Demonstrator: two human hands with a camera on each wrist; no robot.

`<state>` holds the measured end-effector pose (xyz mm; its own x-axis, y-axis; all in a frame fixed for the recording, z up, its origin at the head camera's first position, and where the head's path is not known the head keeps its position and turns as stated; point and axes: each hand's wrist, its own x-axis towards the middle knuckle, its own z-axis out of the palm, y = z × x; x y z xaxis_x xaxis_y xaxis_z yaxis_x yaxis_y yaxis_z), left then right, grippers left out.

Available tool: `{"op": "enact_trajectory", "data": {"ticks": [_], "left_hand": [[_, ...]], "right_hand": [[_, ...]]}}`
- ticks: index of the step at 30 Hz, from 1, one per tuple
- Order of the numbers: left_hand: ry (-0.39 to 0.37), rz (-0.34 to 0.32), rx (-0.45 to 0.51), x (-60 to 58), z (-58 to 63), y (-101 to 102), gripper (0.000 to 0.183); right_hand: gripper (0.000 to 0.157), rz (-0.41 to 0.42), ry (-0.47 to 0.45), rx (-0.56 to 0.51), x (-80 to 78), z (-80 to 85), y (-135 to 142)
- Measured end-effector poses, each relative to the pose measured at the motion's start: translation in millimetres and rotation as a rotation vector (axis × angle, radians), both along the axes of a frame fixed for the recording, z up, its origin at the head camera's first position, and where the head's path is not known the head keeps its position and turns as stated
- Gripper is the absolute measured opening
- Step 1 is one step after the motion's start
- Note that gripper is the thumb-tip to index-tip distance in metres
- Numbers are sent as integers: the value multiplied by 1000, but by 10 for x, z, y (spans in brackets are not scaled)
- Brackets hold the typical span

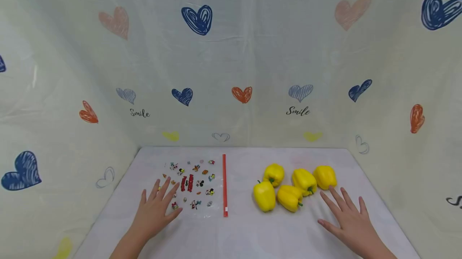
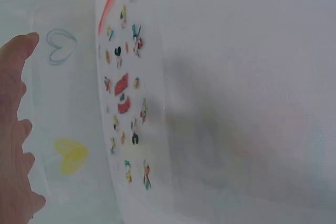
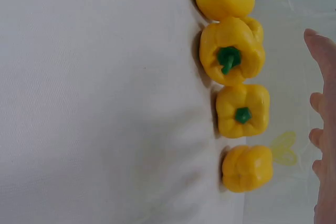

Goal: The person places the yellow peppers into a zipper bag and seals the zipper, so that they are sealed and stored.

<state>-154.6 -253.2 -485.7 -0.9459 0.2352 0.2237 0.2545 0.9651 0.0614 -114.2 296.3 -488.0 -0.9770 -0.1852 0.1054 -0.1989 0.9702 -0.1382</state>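
A clear zip bag [image 1: 215, 207] printed with small cartoon figures and red lettering lies flat on the left of the table, its red zip strip [image 1: 225, 187] along the right side. My left hand [image 1: 153, 211] hovers over the bag's near left part, fingers spread and holding nothing. Several yellow bell peppers [image 1: 264, 197] with green stems sit grouped right of the middle; the right wrist view shows a pepper [image 3: 242, 111] with its stem toward the camera. My right hand [image 1: 351, 223] is held just nearer than the rightmost pepper [image 1: 325, 177], fingers spread, with nothing in it.
The table [image 1: 245, 235] has a white cover. Behind it and on both sides hangs a pale curtain [image 1: 231, 58] printed with hearts and the word Smile. A strip of bare table separates the bag from the peppers.
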Motion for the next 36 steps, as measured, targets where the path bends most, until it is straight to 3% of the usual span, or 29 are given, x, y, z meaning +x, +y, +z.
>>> {"op": "enact_trajectory", "data": {"ticks": [22,29,36], "left_hand": [[-30,7,31,-52,-69,87,78],[-71,24,43,-73,-57,127,78],[-46,18,40,-85,-18,150,79]], "right_hand": [[79,34,28,-27,-53,-1,-100],[78,23,4,-74,-43,33,-125],[76,22,-40,-170,-90,51,-228]]}}
